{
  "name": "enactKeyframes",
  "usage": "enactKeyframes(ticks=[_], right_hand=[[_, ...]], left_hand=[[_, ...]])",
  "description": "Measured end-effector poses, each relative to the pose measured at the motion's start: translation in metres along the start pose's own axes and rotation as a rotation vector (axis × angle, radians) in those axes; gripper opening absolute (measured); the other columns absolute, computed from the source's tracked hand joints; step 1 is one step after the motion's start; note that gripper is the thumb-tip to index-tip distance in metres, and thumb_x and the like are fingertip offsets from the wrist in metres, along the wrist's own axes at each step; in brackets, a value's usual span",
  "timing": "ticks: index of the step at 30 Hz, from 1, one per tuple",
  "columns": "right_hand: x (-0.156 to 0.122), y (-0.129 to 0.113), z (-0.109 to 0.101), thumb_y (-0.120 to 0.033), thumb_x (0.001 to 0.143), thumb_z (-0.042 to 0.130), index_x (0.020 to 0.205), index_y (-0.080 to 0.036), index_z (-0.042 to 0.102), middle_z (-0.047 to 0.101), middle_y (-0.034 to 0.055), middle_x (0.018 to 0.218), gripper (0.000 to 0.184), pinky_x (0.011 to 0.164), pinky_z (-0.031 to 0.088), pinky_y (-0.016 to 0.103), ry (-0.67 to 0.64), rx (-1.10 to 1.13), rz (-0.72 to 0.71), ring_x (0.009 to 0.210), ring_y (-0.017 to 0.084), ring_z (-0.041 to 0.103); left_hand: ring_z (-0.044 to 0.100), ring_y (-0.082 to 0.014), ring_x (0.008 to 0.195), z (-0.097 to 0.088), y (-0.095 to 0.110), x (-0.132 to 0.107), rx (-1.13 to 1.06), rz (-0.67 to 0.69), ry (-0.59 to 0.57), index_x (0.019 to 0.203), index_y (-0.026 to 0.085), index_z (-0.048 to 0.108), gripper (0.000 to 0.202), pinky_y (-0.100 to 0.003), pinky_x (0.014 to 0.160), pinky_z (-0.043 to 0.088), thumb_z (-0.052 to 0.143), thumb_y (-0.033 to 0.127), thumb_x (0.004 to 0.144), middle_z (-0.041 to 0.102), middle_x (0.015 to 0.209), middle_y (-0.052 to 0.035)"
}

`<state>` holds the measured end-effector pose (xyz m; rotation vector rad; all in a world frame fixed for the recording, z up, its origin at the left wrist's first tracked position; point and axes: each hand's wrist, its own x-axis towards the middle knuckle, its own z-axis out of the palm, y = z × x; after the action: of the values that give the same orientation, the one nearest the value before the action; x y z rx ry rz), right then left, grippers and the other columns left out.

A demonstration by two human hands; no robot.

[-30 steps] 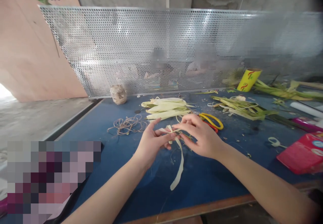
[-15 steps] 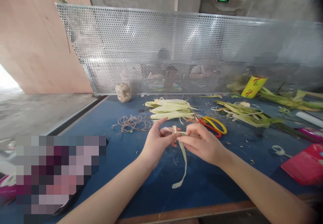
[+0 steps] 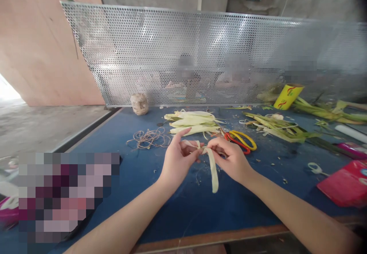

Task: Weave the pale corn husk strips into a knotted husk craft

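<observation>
Over the blue table (image 3: 149,208), both my hands pinch a pale yellow leaf strip (image 3: 213,170). My left hand (image 3: 179,158) grips its folded upper end between thumb and fingers. My right hand (image 3: 232,158) is closed on the strip just to the right, and the free tail hangs down below the fingers. A pile of pale leaf strips (image 3: 192,122) lies just beyond my hands.
Red and yellow scissors (image 3: 241,139) lie right of the pile. Tangled twine (image 3: 149,137) and a twine ball (image 3: 139,104) sit to the left. Green leaves (image 3: 278,128), a yellow cup (image 3: 286,96), a pink package (image 3: 346,183) and a perforated metal screen (image 3: 200,55) are around.
The hanging tail of the strip has been drawn up and looks shorter. My right hand has moved closer to the left and closed on the strip.
</observation>
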<state>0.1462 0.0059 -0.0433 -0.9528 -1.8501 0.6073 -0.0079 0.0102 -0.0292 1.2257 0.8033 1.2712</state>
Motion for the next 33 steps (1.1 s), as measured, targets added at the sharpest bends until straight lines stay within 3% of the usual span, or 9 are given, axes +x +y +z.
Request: enactKeyframes(ticks=[3, 9, 15, 24, 29, 33], right_hand=[[0.003, 0.000, 0.000, -0.029, 0.081, 0.050, 0.075, -0.020, 0.047, 0.050, -0.0029, 0.062, 0.012, 0.046, 0.038, 0.020, -0.010, 0.233, 0.159, 0.050, 0.009, 0.046], [0.007, 0.009, 0.001, -0.036, 0.081, 0.049, 0.073, -0.019, 0.045, 0.052, -0.0057, 0.054, 0.019, 0.030, 0.024, 0.016, -0.102, 0.653, 0.417, 0.030, 0.004, 0.038], [0.010, 0.011, 0.003, -0.035, 0.081, 0.047, 0.069, -0.016, 0.049, 0.051, -0.0054, 0.047, 0.023, 0.025, 0.021, 0.014, -0.103, 0.658, 0.565, 0.025, 0.003, 0.036], [0.009, 0.007, 0.002, -0.037, 0.081, 0.049, 0.070, -0.016, 0.049, 0.051, -0.0061, 0.046, 0.024, 0.026, 0.021, 0.013, -0.070, 0.710, 0.552, 0.023, 0.002, 0.034], [0.011, 0.005, 0.003, -0.036, 0.079, 0.051, 0.065, -0.015, 0.047, 0.047, -0.0069, 0.042, 0.025, 0.026, 0.019, 0.013, -0.055, 0.701, 0.615, 0.024, 0.001, 0.032], [0.011, 0.005, 0.002, -0.034, 0.080, 0.051, 0.065, -0.016, 0.048, 0.047, -0.0071, 0.042, 0.024, 0.027, 0.019, 0.013, -0.056, 0.703, 0.622, 0.024, 0.001, 0.031]], left_hand=[[0.063, -0.0148, 0.068, 0.000, 0.000, 0.000, 0.022, 0.026, 0.021, 0.114, 0.017, 0.042, 0.055, -0.024, 0.054, 0.050, 0.065, 0.011, 0.064, 0.065, 0.076, -0.0020], [0.061, -0.0126, 0.068, -0.001, -0.001, 0.000, 0.092, 0.049, 0.005, 0.115, 0.017, 0.044, 0.054, -0.022, 0.055, 0.046, 0.066, 0.014, 0.065, 0.066, 0.077, -0.0023], [0.059, -0.0119, 0.066, -0.001, -0.004, 0.001, 0.144, -0.011, -0.040, 0.117, 0.016, 0.043, 0.055, -0.021, 0.051, 0.043, 0.064, 0.014, 0.066, 0.065, 0.077, -0.0023], [0.059, -0.0126, 0.067, -0.004, -0.006, 0.006, 0.145, -0.028, -0.040, 0.116, 0.014, 0.043, 0.054, -0.022, 0.052, 0.044, 0.063, 0.011, 0.066, 0.066, 0.081, -0.0041], [0.059, -0.0129, 0.078, -0.004, -0.006, 0.005, 0.151, -0.012, -0.094, 0.119, 0.014, 0.042, 0.055, -0.023, 0.064, 0.043, 0.059, 0.009, 0.066, 0.065, 0.083, -0.0042], [0.059, -0.0126, 0.076, -0.003, -0.005, 0.004, 0.116, -0.032, -0.077, 0.119, 0.013, 0.043, 0.055, -0.025, 0.067, 0.043, 0.060, 0.012, 0.067, 0.065, 0.080, -0.0034]])
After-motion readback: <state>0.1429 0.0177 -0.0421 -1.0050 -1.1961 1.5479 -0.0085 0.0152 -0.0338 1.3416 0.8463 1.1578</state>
